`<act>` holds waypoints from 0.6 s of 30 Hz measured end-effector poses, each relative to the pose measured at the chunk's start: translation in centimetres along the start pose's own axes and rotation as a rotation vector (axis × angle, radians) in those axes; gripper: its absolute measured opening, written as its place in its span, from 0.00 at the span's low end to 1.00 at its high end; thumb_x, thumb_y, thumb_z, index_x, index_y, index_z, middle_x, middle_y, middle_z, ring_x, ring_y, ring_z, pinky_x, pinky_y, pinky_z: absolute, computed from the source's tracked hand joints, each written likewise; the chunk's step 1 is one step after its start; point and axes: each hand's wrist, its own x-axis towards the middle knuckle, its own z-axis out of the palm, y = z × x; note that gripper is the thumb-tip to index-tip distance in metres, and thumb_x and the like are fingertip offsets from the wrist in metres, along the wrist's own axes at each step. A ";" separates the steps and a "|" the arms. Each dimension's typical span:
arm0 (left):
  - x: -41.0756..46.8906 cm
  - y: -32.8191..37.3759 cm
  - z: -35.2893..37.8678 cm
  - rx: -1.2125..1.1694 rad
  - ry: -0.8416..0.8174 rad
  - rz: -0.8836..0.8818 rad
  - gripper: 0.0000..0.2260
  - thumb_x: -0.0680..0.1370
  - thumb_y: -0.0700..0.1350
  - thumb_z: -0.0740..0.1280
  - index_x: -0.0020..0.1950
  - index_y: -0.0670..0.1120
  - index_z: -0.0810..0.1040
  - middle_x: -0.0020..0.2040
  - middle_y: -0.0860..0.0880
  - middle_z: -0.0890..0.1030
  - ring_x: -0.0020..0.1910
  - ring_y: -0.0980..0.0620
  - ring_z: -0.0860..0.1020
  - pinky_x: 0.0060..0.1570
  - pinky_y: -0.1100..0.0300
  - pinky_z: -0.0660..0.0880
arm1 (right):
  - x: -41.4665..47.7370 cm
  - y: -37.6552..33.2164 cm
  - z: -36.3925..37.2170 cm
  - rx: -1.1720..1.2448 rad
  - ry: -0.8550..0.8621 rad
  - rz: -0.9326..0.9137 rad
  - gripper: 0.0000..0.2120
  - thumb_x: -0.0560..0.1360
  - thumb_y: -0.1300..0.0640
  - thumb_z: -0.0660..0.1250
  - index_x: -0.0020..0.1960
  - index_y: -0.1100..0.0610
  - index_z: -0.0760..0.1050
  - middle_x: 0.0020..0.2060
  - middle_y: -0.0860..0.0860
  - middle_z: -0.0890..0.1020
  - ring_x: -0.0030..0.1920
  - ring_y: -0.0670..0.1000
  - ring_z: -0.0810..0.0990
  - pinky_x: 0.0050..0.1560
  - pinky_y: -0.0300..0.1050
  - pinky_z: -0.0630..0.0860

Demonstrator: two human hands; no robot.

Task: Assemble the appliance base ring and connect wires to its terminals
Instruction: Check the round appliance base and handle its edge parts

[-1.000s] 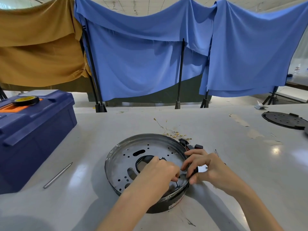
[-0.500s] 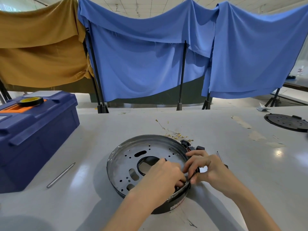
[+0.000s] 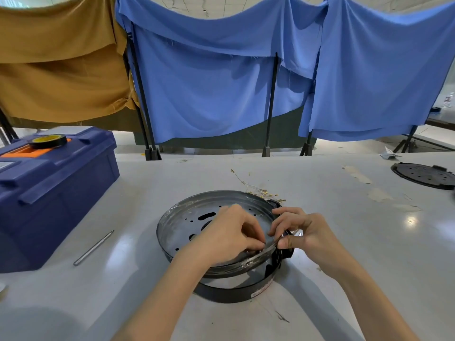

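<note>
The dark metal base ring (image 3: pixel 187 217), a round pan with holes and a black outer band, lies on the white table in front of me. My left hand (image 3: pixel 229 235) reaches inside it with fingers curled, pinching something small at the right inner rim. My right hand (image 3: pixel 302 230) grips the ring's right rim, thumb outside and fingers over the edge. What the fingertips hold is hidden. A tangle of thin wires with brass terminals (image 3: pixel 261 191) lies just behind the ring.
A blue toolbox (image 3: pixel 49 193) with a tape roll (image 3: pixel 48 141) on top stands at the left. A metal rod (image 3: pixel 93 247) lies left of the ring. A black round plate (image 3: pixel 426 175) sits far right. Cloth screens hang behind the table.
Both hands stay at the ring's right rim. The ring's near right edge looks lifted a little off the table, and the camera has shifted slightly.
</note>
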 end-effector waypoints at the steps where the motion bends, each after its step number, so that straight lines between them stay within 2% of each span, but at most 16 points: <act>1: 0.0 0.1 0.0 0.010 -0.009 0.001 0.03 0.69 0.40 0.76 0.40 0.48 0.86 0.34 0.54 0.84 0.34 0.61 0.81 0.42 0.66 0.79 | 0.0 0.0 0.0 -0.001 0.004 0.001 0.17 0.61 0.73 0.76 0.30 0.51 0.83 0.40 0.52 0.85 0.63 0.46 0.74 0.60 0.43 0.69; 4: 0.0 0.2 0.4 0.027 -0.033 -0.008 0.05 0.70 0.39 0.75 0.40 0.48 0.86 0.31 0.59 0.82 0.34 0.63 0.80 0.39 0.72 0.75 | 0.0 0.1 0.0 -0.013 0.014 0.015 0.18 0.60 0.74 0.76 0.30 0.50 0.82 0.39 0.51 0.85 0.62 0.45 0.74 0.58 0.42 0.69; 12: 0.1 0.4 1.1 0.018 -0.033 -0.034 0.03 0.70 0.39 0.75 0.40 0.47 0.86 0.33 0.56 0.83 0.34 0.61 0.81 0.40 0.70 0.77 | -0.1 0.4 -0.3 -0.034 0.002 0.051 0.16 0.60 0.75 0.75 0.30 0.53 0.82 0.38 0.49 0.85 0.62 0.44 0.74 0.58 0.41 0.70; 16: 0.1 0.8 0.7 0.016 -0.029 -0.056 0.03 0.70 0.40 0.75 0.40 0.48 0.86 0.29 0.60 0.81 0.32 0.64 0.80 0.38 0.72 0.74 | 0.0 0.2 -0.2 -0.005 0.019 0.042 0.15 0.60 0.75 0.74 0.31 0.55 0.82 0.38 0.50 0.84 0.61 0.44 0.74 0.54 0.34 0.71; 18: 0.1 1.0 0.4 0.020 -0.026 -0.057 0.03 0.71 0.40 0.75 0.41 0.48 0.86 0.31 0.57 0.82 0.33 0.63 0.80 0.38 0.72 0.75 | 0.1 0.1 0.0 0.016 0.030 0.037 0.15 0.60 0.76 0.74 0.32 0.56 0.82 0.38 0.50 0.84 0.61 0.44 0.74 0.54 0.34 0.72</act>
